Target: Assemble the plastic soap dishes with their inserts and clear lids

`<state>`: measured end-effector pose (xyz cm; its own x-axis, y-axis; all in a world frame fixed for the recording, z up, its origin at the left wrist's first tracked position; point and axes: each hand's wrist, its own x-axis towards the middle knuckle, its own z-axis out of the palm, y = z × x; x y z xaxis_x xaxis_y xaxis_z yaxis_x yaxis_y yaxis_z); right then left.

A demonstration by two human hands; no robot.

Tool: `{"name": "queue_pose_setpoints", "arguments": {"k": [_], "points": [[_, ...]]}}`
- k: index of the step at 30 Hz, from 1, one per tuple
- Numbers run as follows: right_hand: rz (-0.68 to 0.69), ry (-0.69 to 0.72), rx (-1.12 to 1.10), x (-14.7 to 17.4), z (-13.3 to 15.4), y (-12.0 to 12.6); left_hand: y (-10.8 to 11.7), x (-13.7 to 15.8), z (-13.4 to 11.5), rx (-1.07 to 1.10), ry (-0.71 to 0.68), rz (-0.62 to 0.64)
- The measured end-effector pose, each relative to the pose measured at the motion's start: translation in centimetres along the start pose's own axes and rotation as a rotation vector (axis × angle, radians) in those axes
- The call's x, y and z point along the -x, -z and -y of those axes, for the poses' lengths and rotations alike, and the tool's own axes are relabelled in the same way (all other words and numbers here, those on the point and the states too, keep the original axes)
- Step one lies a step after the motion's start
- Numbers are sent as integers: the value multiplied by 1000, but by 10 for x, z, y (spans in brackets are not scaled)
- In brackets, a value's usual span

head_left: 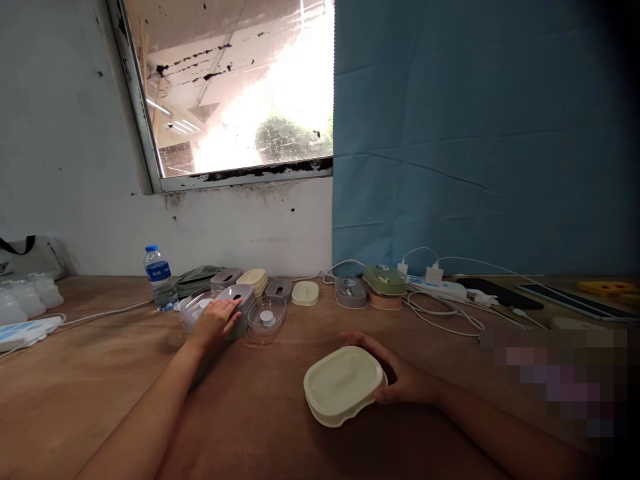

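In my right hand is a rounded, cream plastic box part, held by its right side just above the table and slightly tilted. My left hand reaches out with stretched fingers over clear plastic tubs and a mauve-grey lid with a dark slot. Whether those fingertips press on the lid or only rest there, I cannot tell. Beside it lies a clear shallow tub with a white round disc inside. Behind are a stack of cream pieces, another mauve-grey piece and a single cream piece.
A water bottle stands left of the tubs. Further right are a grey box and a green-lidded box. White cables, a power strip and a black phone-like slab lie at the right. White bottles stand far left.
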<state>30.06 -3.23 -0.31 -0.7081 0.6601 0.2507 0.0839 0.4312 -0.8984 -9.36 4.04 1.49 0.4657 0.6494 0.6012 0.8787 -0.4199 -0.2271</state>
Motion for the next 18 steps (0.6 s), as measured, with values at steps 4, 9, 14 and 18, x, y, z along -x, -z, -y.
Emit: {"name": "queue_pose_setpoints", "arguments": {"k": [4, 9, 14, 18], "points": [[3, -7, -3, 0, 2, 0, 1, 1, 0, 34, 14, 25], [-1, 11, 117, 0, 5, 1, 3, 1, -2, 74, 41, 35], [-109, -3, 447, 0, 0, 2, 3, 2, -1, 117, 51, 27], [-190, -116, 644, -1, -6, 0, 2, 3, -1, 142, 57, 11]]}}
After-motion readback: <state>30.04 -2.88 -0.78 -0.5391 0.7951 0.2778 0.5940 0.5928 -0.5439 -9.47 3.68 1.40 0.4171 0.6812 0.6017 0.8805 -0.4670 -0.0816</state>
